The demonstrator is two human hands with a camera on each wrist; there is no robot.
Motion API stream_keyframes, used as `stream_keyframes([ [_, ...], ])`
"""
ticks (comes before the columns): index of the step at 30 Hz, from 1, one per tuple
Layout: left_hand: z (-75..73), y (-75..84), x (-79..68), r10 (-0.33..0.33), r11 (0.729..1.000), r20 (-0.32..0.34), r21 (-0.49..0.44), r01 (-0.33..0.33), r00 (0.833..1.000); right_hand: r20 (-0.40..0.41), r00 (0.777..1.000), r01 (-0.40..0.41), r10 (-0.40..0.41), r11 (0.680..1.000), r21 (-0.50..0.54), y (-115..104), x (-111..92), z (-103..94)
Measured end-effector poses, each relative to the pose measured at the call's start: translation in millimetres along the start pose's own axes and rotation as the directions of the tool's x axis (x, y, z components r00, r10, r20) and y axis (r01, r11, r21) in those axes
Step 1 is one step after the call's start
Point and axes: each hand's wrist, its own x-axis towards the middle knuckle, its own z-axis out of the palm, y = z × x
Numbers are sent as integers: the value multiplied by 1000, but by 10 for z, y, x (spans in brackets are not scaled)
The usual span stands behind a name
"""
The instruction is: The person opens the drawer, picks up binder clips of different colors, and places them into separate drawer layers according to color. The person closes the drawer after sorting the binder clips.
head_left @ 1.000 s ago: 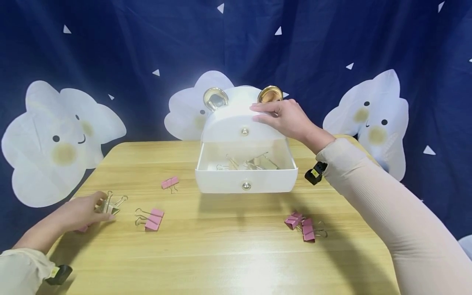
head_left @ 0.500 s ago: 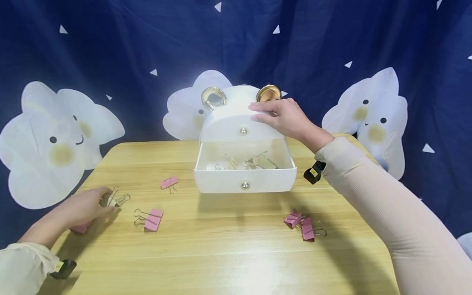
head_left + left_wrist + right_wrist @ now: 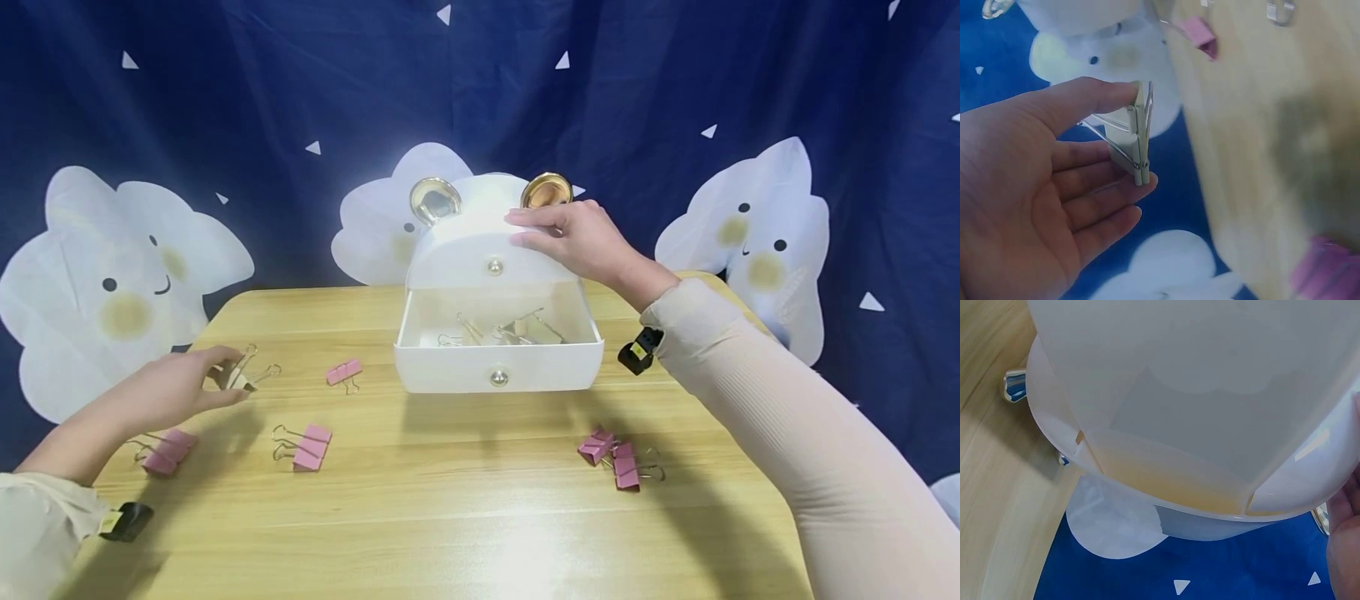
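Fingertips and thumb of the left hand [image 3: 168,392] pinch a pale clip [image 3: 1124,147] at the left of my head feed. The left wrist feed shows the thumb at one end of it and the fingers at the other; I judge that end-to-end hold spares the wire arms from being squeezed. The clip sits ahead of the palm, out at the fingertips, and seems lifted off the worktop [image 3: 420,517], with a shadow falling lower in the frame.

Near the centre, the right hand [image 3: 592,242] rests on the upper right of the white box [image 3: 472,250], beside a gold ear [image 3: 546,190], fingers fairly straight. I'd guess it steadies the box, since the drawer [image 3: 442,369] is pulled forward and could tip it. How hard it presses I cannot tell.

Inside the drawer, some loose clips [image 3: 522,328] lie jumbled, within reach from above. One pink clip [image 3: 168,452] lies below the left hand, two more between that hand and the box, and a touching or nearly touching pair [image 3: 627,468] at lower right.
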Motion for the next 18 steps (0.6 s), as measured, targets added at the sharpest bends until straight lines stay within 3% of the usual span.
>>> stream_keyframes([
  [10,-422,331,137,49,999,-25,26,-48,999,-7,1000,10,-10,1000,2,25,-3,4],
  [18,-672,634,309,107,992,-27,68,-105,994,-6,1000,12,-12,1000,-10,16,1,-3],
])
